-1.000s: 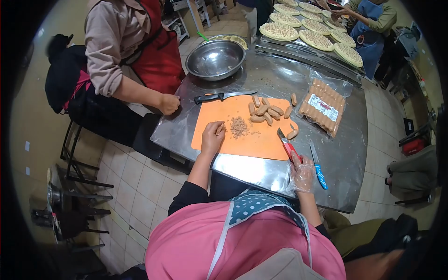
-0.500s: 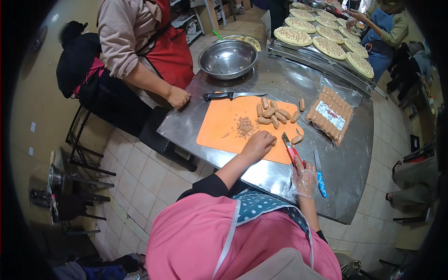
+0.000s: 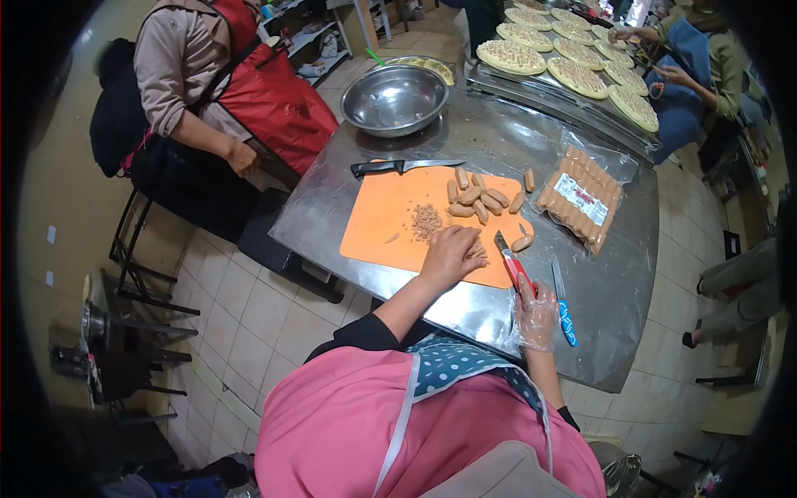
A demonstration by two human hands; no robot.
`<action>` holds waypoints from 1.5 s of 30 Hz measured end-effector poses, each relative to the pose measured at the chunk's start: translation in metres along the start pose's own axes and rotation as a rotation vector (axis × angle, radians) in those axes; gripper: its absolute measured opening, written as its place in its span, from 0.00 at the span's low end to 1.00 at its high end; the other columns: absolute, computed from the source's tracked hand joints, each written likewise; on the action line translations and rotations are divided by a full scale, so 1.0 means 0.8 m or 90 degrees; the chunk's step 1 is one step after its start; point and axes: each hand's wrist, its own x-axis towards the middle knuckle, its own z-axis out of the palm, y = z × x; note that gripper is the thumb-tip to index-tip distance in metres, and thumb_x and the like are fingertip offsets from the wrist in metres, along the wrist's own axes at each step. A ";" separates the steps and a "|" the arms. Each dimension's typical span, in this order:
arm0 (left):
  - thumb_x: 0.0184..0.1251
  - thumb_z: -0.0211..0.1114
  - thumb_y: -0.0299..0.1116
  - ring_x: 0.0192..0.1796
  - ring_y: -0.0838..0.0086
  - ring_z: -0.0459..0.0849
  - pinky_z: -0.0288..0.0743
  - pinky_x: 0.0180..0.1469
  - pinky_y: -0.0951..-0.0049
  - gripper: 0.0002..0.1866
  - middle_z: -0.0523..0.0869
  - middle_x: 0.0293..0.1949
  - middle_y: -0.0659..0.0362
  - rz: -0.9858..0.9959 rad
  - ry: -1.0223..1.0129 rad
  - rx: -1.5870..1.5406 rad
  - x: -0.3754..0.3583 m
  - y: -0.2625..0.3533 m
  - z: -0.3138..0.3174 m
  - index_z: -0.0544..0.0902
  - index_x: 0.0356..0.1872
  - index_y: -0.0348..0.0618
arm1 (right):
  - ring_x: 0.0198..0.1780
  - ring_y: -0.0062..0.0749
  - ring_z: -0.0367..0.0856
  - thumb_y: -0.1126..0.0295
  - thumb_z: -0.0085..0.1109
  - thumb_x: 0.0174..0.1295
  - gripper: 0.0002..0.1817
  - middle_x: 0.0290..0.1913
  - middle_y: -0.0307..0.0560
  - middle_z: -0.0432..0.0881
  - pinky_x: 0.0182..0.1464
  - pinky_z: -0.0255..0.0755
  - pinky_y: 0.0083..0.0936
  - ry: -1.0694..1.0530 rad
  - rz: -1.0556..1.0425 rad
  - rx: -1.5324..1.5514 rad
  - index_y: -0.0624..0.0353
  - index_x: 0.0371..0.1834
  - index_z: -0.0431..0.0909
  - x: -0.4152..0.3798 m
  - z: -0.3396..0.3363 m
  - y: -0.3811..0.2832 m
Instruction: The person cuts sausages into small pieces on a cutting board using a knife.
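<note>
My left hand (image 3: 451,259) rests on the orange cutting board (image 3: 374,220), its curled fingers over pieces of sausage that show at the fingertips. In a clear plastic glove, my right hand (image 3: 535,317) grips the red-handled knife (image 3: 516,270), whose blade points away over the board's right edge. Chopped bits (image 3: 427,222) lie just beyond my left hand. Several sausage pieces (image 3: 470,196) are grouped on the upper right of the board. The black-handled knife (image 3: 403,167) lies along its far edge. A blue-handled knife (image 3: 566,319) is on the table, right of my right hand.
Beyond the board are a metal bowl (image 3: 394,101) and a packet of sausages (image 3: 579,199) on the metal table (image 3: 598,307). Trays of topped rounds (image 3: 577,76) stand at the back right. A person in a red apron (image 3: 270,95) is at left, another person at far right.
The view has shifted slightly. My left hand has moved a little left, with sausage pieces now showing under its fingers. The person in the red apron has drawn a hand back from the table edge.
</note>
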 end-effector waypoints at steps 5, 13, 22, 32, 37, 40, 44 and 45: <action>0.51 0.66 0.50 0.57 0.60 0.72 0.58 0.57 0.57 0.26 0.78 0.51 0.54 0.111 0.066 0.091 -0.001 -0.003 0.002 0.79 0.47 0.41 | 0.45 0.44 0.74 0.68 0.62 0.49 0.28 0.44 0.50 0.77 0.45 0.67 0.41 0.012 -0.010 -0.009 0.41 0.58 0.74 -0.001 0.000 0.001; 0.56 0.61 0.31 0.45 0.58 0.77 0.69 0.49 0.61 0.12 0.82 0.39 0.52 -0.097 0.216 0.144 -0.024 -0.073 -0.066 0.81 0.42 0.41 | 0.47 0.44 0.73 0.68 0.62 0.50 0.28 0.45 0.50 0.76 0.46 0.66 0.41 -0.001 0.004 0.005 0.41 0.58 0.73 -0.002 0.000 0.002; 0.52 0.67 0.32 0.35 0.59 0.80 0.72 0.40 0.63 0.09 0.81 0.29 0.51 -0.277 0.075 0.140 -0.048 -0.097 -0.091 0.80 0.30 0.37 | 0.46 0.44 0.74 0.68 0.62 0.51 0.27 0.46 0.51 0.76 0.47 0.66 0.41 0.000 0.001 0.000 0.42 0.58 0.74 -0.001 -0.002 0.000; 0.54 0.62 0.31 0.37 0.56 0.77 0.71 0.41 0.61 0.07 0.79 0.28 0.51 -0.060 0.135 -0.010 0.001 -0.012 -0.037 0.79 0.26 0.38 | 0.46 0.43 0.74 0.68 0.63 0.50 0.26 0.45 0.50 0.76 0.46 0.67 0.41 0.013 0.010 0.007 0.42 0.57 0.74 -0.003 0.000 -0.001; 0.54 0.63 0.33 0.42 0.55 0.77 0.70 0.46 0.60 0.09 0.80 0.34 0.50 0.021 0.093 0.023 0.014 0.004 -0.017 0.80 0.28 0.37 | 0.46 0.42 0.74 0.67 0.63 0.50 0.26 0.45 0.49 0.76 0.46 0.67 0.40 0.002 0.015 0.022 0.41 0.57 0.74 -0.003 0.002 0.001; 0.54 0.65 0.36 0.49 0.54 0.77 0.70 0.53 0.61 0.13 0.81 0.42 0.48 -0.007 -0.007 0.000 0.012 0.011 -0.021 0.81 0.35 0.36 | 0.46 0.42 0.74 0.68 0.62 0.50 0.26 0.45 0.49 0.76 0.46 0.67 0.40 0.008 0.011 0.027 0.41 0.57 0.74 -0.003 0.000 0.000; 0.54 0.66 0.39 0.52 0.53 0.77 0.70 0.56 0.61 0.19 0.81 0.45 0.46 0.083 -0.020 0.036 0.002 -0.007 -0.006 0.81 0.43 0.36 | 0.46 0.42 0.74 0.68 0.62 0.50 0.26 0.45 0.49 0.76 0.46 0.67 0.40 0.009 0.007 0.022 0.42 0.57 0.75 -0.003 0.001 0.001; 0.54 0.66 0.39 0.52 0.53 0.77 0.70 0.56 0.61 0.19 0.81 0.45 0.46 0.085 -0.020 0.036 -0.001 -0.009 -0.002 0.81 0.43 0.36 | 0.46 0.42 0.74 0.68 0.62 0.50 0.26 0.45 0.49 0.76 0.46 0.67 0.40 0.003 0.010 0.022 0.42 0.56 0.75 -0.002 0.001 0.000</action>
